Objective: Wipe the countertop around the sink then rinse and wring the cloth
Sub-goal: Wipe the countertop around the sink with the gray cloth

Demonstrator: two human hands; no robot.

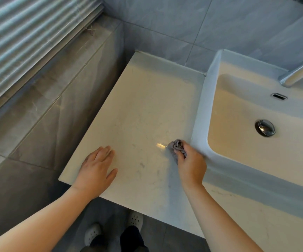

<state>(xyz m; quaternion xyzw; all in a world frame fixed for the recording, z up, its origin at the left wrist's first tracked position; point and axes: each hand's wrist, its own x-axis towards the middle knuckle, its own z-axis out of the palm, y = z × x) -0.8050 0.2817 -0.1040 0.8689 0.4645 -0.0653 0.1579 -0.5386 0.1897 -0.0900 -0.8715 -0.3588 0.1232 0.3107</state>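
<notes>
A pale marble-look countertop [139, 106] stretches left of a white rectangular sink [199, 113]. My right hand [190, 162] grips a small bunched grey cloth [177, 147] and holds it down on the counter, close to the sink's left wall. My left hand [98, 168] rests flat on the counter near its front left corner, fingers straight and together. Inside the basin lie a chrome drain plug [265, 127] and an overflow slot [279, 96].
A chrome faucet spout [299, 71] reaches over the basin from the upper right. Grey tiled walls stand behind the counter, and a tiled ledge [59, 84] under window blinds runs along the left. My two light shoes [134, 219] stand on the dark floor below the counter's front edge.
</notes>
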